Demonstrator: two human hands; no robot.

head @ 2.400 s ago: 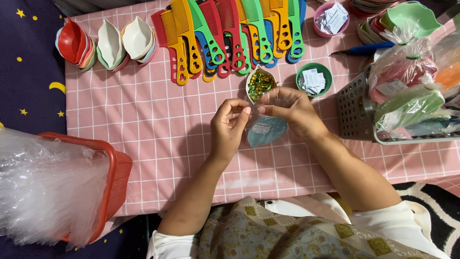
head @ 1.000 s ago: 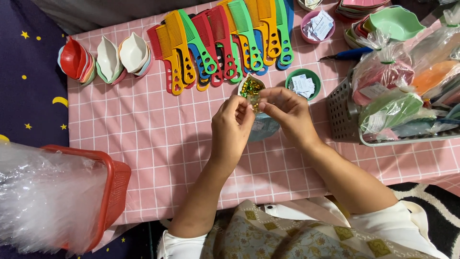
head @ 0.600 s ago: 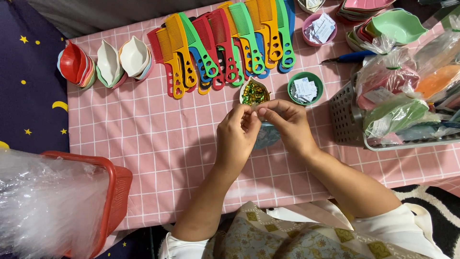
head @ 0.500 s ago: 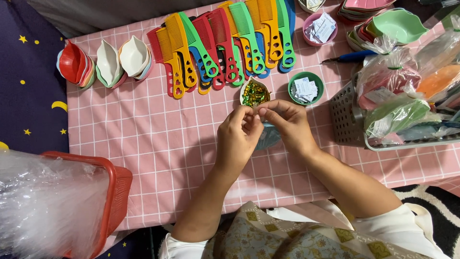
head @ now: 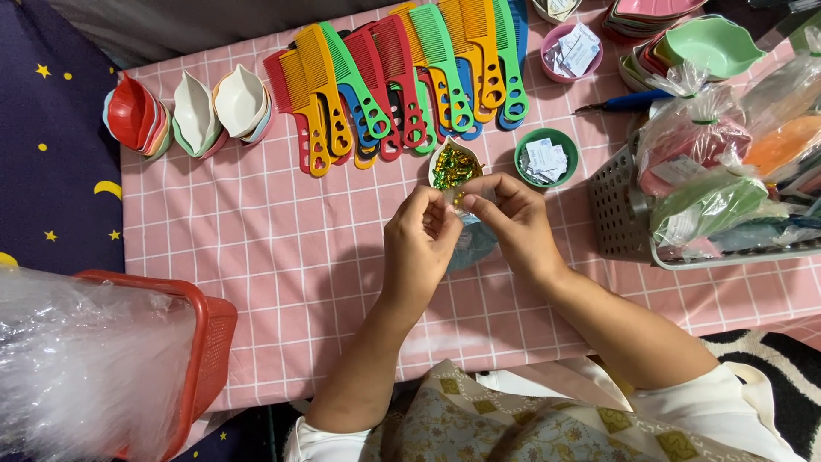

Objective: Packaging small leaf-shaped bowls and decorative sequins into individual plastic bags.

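Pinching: left hand [head: 421,244] and right hand [head: 513,224] meet over the table [head: 282,257], fingers of both together on one small clear packet [head: 453,197] with gold and green bits showing through it.
Packet place: held just above the table, right in front of the white dish and over a blue leaf-shaped dish [head: 473,241] that the hands partly hide.
White dish [head: 451,162]: small, leaf-shaped, heaped with shiny green and gold wrapped pieces; touching the lower ends of the combs.
Green round bowl [head: 547,156]: just beside the white dish, holding small white paper slips; print too small to tell.
Pink round bowl [head: 571,51]: farther back, also holding white slips.
Combs [head: 402,81]: fanned row of red, yellow, green and blue plastic combs with handle holes, along the far edge.
Stacked dishes [head: 192,111]: red, white and pastel leaf-shaped dishes on edge, at the far left.
Grey basket [head: 620,214]: mesh-sided, at the right, filled with clear bags of pink, green and orange goods knotted at the top.
Green tray [head: 714,43]: leaf-shaped, on a stack at the far right corner.
Blue pen [head: 629,101]: lying between the pink bowl and the basket.
Red crate [head: 209,351]: at the near left edge, holding crumpled clear plastic.
Tablecloth: pink with a white grid.
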